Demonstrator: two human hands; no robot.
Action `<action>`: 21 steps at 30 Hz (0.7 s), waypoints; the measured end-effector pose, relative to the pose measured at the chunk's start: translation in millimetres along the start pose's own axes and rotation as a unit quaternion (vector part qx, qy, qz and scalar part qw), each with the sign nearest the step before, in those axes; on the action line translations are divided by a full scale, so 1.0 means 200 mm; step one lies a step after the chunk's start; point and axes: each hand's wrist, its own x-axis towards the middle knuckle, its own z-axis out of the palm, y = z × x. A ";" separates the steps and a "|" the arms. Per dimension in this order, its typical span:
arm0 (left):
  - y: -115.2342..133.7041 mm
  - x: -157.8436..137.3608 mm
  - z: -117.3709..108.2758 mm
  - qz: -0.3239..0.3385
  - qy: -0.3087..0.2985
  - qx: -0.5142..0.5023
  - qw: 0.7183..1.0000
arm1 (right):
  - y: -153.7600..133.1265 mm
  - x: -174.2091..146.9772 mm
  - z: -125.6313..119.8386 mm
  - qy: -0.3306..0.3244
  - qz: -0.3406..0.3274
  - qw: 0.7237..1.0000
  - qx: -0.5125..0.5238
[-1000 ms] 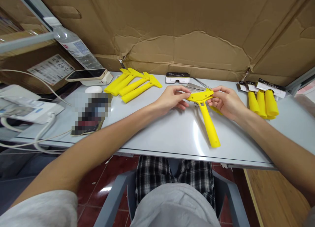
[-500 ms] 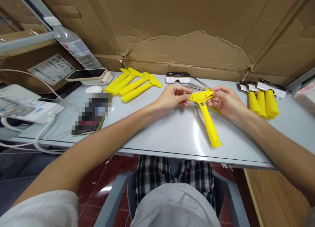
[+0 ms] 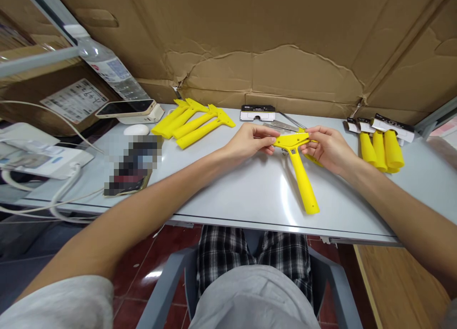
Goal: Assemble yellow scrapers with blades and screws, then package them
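Observation:
Between my two hands hangs a yellow T-shaped scraper (image 3: 304, 181), its wide head away from me and its handle angled down towards me. My left hand (image 3: 250, 141) pinches the left end of the head between thumb and fingers. At the head's right end, my right hand (image 3: 328, 148) has its fingers closed on it too. Another yellow piece (image 3: 316, 161) shows partly below my right fingers, mostly hidden. Just behind the scraper head lie a flat metal blade (image 3: 283, 125) and a thin metal rod (image 3: 288, 118) on the table.
Several yellow scraper parts (image 3: 200, 131) lie left of my hands. A black-and-white box (image 3: 257, 113) sits at the back. Several yellow handles with cards (image 3: 380, 148) lie right. Phone (image 3: 126, 108), white mouse (image 3: 136, 130), bottle (image 3: 110, 69) and cables crowd the left; cardboard (image 3: 267, 76) stands behind.
The scraper's handle end has swung very slightly to the left. Both hands keep their places and their grip on its head.

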 end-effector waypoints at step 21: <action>-0.01 0.00 0.01 -0.028 -0.002 -0.021 0.999 | 0.02 0.00 -0.02 -0.034 -0.019 0.999 -0.013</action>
